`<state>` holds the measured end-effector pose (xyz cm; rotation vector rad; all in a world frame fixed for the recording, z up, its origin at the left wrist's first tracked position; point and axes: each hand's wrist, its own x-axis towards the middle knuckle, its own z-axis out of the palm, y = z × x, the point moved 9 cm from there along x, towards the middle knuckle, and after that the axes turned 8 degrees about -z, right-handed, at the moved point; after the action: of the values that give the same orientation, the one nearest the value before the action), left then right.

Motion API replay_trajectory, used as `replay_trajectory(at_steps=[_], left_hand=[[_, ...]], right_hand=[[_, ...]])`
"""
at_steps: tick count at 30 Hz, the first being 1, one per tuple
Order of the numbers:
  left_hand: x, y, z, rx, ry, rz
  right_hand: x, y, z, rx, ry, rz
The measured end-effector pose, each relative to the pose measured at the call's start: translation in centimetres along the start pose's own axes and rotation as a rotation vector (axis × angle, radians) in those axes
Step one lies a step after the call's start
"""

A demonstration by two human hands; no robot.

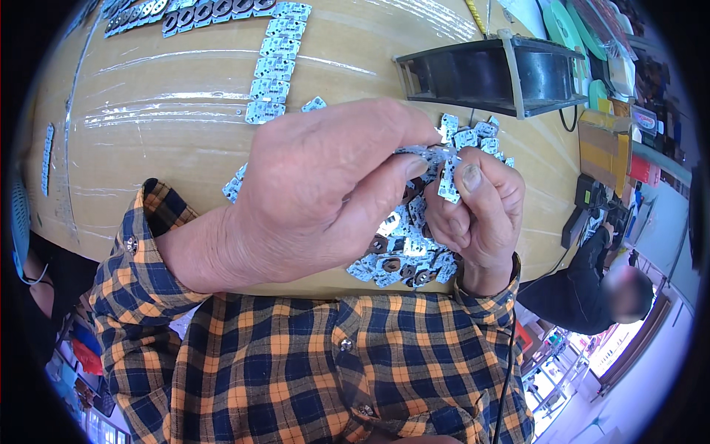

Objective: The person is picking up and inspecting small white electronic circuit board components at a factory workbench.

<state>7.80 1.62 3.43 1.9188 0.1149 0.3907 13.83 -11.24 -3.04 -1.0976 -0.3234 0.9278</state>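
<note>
Both hands meet over a pile of small parts (403,255); the left hand (325,192) and right hand (477,214) pinch one small white piece (449,177), black fan (488,74) at one o'clock.

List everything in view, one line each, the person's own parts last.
small circuit boards: a loose pile, count unclear, pale blue, under the hands
circuit board strip: one line, pale blue, upper table
more board strips: several, top edge
box fan: one, black, upper right
table: one, tan wood
seated person: one, dark clothes, right
left hand: pinching a small board
right hand: pinching a small board
</note>
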Motion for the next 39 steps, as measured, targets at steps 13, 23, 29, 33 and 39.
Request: replay_trajectory(at_steps=[13,23,29,33,39], left_hand=[[0.5,-1.4,-0.4,-0.177,-0.092,-0.215],[-0.2,-2.2,1.1,-0.275,-0.264,-0.324],[0.0,-1.7,2.1,-0.249,-0.374,-0.260],[-0.4,-2.5,1.8,-0.367,-0.324,-0.377],[-0.5,-2.3,2.2,-0.388,-0.403,-0.364]], right_hand=[[-0.5,-2.4,-0.2,-0.522,0.008,-0.197],[-0.7,-3.9,0.1,-0.650,-0.016,-0.338],[-0.8,-4.0,1.2,-0.764,-0.097,-0.465],[-0.8,-4.3,0.7,-0.741,-0.012,-0.410],[-0.8,-4.4,1.6,-0.767,-0.099,-0.436]])
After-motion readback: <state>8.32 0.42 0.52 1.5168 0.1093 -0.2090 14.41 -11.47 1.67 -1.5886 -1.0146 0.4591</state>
